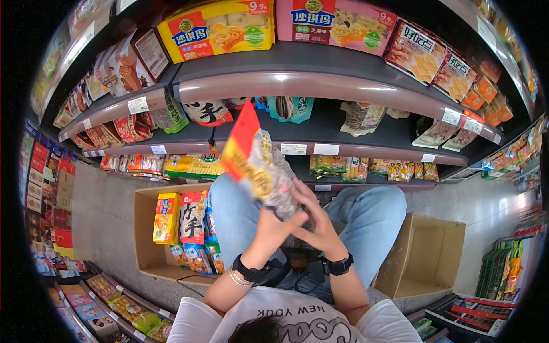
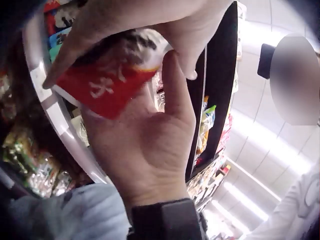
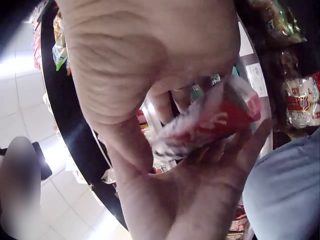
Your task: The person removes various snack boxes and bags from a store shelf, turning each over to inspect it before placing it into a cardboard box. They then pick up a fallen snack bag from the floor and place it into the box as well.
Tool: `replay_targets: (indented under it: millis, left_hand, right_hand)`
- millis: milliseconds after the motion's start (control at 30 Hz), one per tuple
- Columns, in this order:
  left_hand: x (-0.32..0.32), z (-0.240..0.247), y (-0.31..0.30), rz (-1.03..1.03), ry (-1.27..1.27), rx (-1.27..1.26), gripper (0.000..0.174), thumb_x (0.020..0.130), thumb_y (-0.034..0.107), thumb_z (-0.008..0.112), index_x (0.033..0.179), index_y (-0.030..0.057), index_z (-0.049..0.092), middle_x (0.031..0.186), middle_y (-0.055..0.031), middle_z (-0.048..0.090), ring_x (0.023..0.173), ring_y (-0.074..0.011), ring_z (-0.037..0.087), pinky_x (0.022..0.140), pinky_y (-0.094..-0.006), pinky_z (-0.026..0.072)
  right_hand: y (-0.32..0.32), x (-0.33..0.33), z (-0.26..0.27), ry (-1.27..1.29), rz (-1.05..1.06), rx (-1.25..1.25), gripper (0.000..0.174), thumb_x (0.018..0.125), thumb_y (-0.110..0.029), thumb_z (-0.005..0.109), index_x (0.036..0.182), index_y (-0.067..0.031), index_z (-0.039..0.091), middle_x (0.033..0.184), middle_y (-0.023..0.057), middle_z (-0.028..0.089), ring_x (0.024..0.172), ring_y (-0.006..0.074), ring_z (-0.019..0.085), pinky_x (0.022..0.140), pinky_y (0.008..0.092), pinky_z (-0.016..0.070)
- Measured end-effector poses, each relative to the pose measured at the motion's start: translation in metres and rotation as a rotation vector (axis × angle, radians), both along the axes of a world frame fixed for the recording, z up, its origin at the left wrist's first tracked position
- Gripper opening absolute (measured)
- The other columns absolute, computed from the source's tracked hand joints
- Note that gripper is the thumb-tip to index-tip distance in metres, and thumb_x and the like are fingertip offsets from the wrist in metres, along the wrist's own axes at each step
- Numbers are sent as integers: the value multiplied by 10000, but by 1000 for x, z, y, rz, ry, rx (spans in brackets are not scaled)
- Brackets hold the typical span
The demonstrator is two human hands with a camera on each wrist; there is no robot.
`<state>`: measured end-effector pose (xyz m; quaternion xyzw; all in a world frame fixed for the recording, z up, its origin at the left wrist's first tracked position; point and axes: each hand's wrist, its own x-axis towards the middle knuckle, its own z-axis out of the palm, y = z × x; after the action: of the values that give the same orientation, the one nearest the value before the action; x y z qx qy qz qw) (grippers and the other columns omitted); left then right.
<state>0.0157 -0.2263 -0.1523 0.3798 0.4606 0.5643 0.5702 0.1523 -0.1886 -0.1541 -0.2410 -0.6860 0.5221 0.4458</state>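
Note:
Both hands hold a bag of sunflower seeds [image 1: 264, 177] in front of the shelf. Its red and yellow end points up and left, blurred, and dark seeds show through the clear part. My left hand [image 1: 275, 230] grips the lower end of the bag from the left. From the right, my right hand [image 1: 320, 226] holds the same end, its fingers along the side. The hands meet below the bag. The wrist views show the bag's red printed face [image 2: 112, 90] between the two hands, with some fingers hidden behind it.
A cardboard box [image 1: 146, 260] with several snack packs stands left of the knees. Another cardboard box [image 1: 437, 251] sits on the right. Ahead, the middle shelf [image 1: 320, 123] holds seed bags under boxed pastries, with packets lower down. More stocked racks flank and back the aisle.

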Motion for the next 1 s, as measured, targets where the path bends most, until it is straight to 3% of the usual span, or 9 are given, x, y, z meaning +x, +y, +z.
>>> replay_targets:
  millis: [33,167,333,400,467,667,767,867,1000]
  left_hand:
    - [6,4,-1,184,-30,67,581,823,115,691,1314,6,399,1268,-93,504,1137,-192,515,942,-330,426]
    - [-10,-3,-3,308,-331,-47,437,880,60,602,1279,15,428,1234,-99,533,1098,-192,540,933,-339,440]
    - [-24,-19,-15,340,-489,-134,434,902,122,575,1291,6,424,1261,-105,526,1126,-209,529,961,-361,426]
    - [-27,-24,-19,324,-472,-152,442,918,153,543,1308,-9,413,1272,-107,525,1143,-216,522,973,-362,415]
    - [-30,-24,-21,319,-513,-158,444,891,118,581,1293,10,426,1256,-101,533,1130,-214,529,966,-365,421]
    - [-31,-24,-19,314,-463,-144,455,870,95,610,1279,6,433,1213,-108,559,1090,-205,554,950,-353,430]
    - [-25,-15,-17,329,-379,-151,467,859,90,630,1273,-3,435,1198,-109,568,1071,-194,561,943,-341,432]
    - [-17,-20,-15,263,-292,-132,508,844,104,663,1281,-1,426,1229,-96,533,1125,-188,515,969,-330,403]
    - [-8,-18,-9,5,105,261,714,850,208,664,1417,10,278,1339,-108,375,1288,-221,333,1035,-353,325]
  right_hand:
    - [-1,2,4,-76,16,37,661,758,-178,714,1345,-65,432,1464,141,307,1368,315,261,1097,414,222]
    - [1,9,-5,-181,-63,54,528,791,-188,674,1284,-83,515,1408,124,406,1325,309,321,1091,416,228]
    - [12,15,-17,-281,-367,59,416,827,-157,637,1226,-59,566,1316,119,515,1285,318,389,1064,423,288]
    - [15,20,-29,-42,-322,-203,383,840,-105,634,1210,-30,571,1235,109,581,1166,215,519,989,342,381]
    - [16,28,-36,-54,-215,-325,350,867,-51,602,1204,28,553,1236,102,565,1168,165,484,970,298,391]
    - [16,27,-40,-51,-236,-314,351,849,-48,623,1187,29,566,1212,112,580,1169,176,487,971,312,390]
    - [15,21,-39,-222,-295,-108,526,798,-192,704,1269,-43,523,1276,145,537,1218,241,467,1019,362,347]
    - [7,5,-27,-206,-203,-55,781,741,-262,756,1383,-39,371,1397,191,392,1324,293,339,1069,385,287]
    - [0,-7,-37,151,-37,-396,1153,614,-184,853,1469,-54,90,1470,140,256,1342,255,289,1071,373,290]
